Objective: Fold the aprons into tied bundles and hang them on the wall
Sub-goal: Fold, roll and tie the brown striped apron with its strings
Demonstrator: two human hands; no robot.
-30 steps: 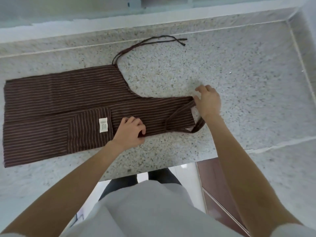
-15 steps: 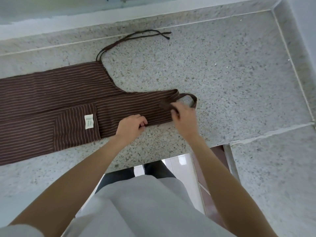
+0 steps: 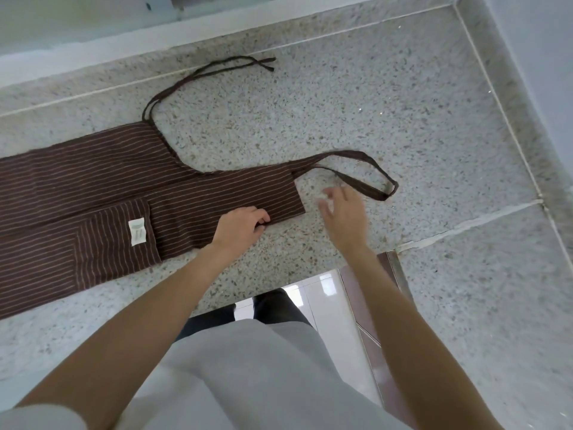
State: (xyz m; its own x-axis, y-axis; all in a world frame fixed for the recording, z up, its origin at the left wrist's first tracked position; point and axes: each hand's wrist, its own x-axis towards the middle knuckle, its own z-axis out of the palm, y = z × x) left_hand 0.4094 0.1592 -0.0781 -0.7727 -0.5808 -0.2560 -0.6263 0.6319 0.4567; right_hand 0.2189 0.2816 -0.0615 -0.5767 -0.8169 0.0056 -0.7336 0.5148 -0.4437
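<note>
A brown striped apron (image 3: 93,187) lies folded lengthwise on the speckled stone counter (image 3: 387,103), with a white label (image 3: 137,231) on its pocket. Its neck loop (image 3: 366,178) is stretched out flat to the right of the bib. The waist ties (image 3: 198,77) trail toward the back wall. My left hand (image 3: 240,226) grips the near edge of the bib with curled fingers. My right hand (image 3: 342,212) hovers just right of the bib with fingers spread, blurred, holding nothing and just short of the neck loop.
The counter runs into a corner at the right, with a raised edge along the back and the right side. A seam (image 3: 465,225) crosses the counter at right. Below the front edge are a tiled floor (image 3: 322,305) and a brown cabinet front (image 3: 372,330).
My right hand pulled the neck loop off the bib, laid it out to the right and let go. My left hand stayed on the bib's near edge.
</note>
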